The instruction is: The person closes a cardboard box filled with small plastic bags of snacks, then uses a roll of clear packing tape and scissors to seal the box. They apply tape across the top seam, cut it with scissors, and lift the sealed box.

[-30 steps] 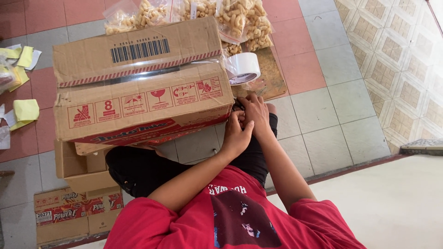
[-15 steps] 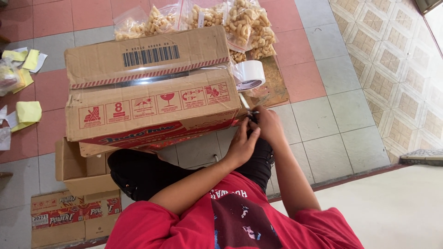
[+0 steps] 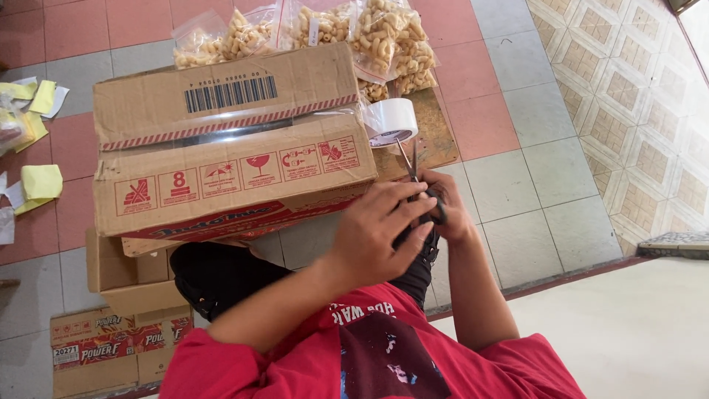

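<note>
Gripping black-handled steel scissors [image 3: 416, 193], right hand [image 3: 443, 203] and left hand [image 3: 380, 233] both clench around the handles; blades extend beyond fingertips toward white tape roll [image 3: 391, 122], beside taped brown cardboard box [image 3: 229, 148].

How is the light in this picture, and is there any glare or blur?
Head view: even daylight, soft shadows; glare on the clear tape across the cardboard box and on the pale surface at lower right; hands and scissors sharp, little blur.
</note>
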